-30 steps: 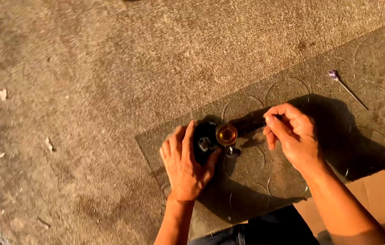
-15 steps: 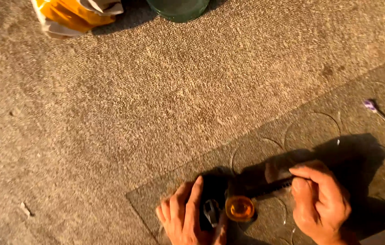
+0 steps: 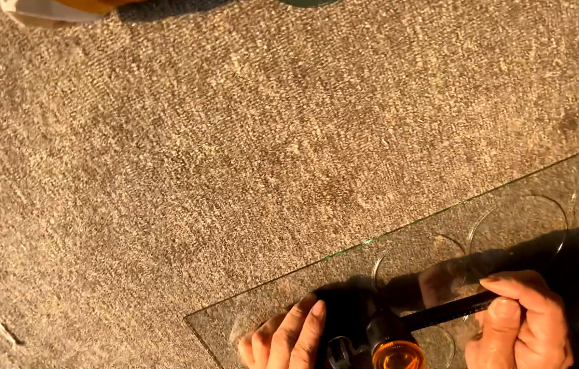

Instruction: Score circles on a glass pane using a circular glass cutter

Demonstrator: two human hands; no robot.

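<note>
Between the right hand's (image 3: pixel 518 324) thumb and forefinger (image 3: pixel 513 285): a thin dark bar (image 3: pixel 443 311), pinched near its outer end, fingers closed on it from above and below. Long axis of the bar running from those fingertips down and to the left, slightly tilted, ending at the black round base of the cutter (image 3: pixel 381 328) with its amber knob (image 3: pixel 397 355) on top. Right hand curled, knuckles up, wrist out of view past the bottom edge.

Just left of the cutter base: left hand (image 3: pixel 282 338) laid flat, palm down, fingers straight and close together, fingertips (image 3: pixel 317 309) pointing up and a little right, pressing on the glass beside the base. Cannot tell whether the thumb touches the cutter; lower part of both hands cut off by the bottom edge.

Under both hands: clear glass sheet (image 3: pixel 269 307), its near edge slanting up to the right with a greenish glint. Beyond the fingertips, up and right: scored circles (image 3: pixel 518 232) in the glass, one above the bar, another further right, dark hand shadows across them.

Further out, all around: rough brown carpet (image 3: pixel 235 150). Far above the fingers, at the top edge, a scrap of white and yellow cloth (image 3: pixel 57 8).
</note>
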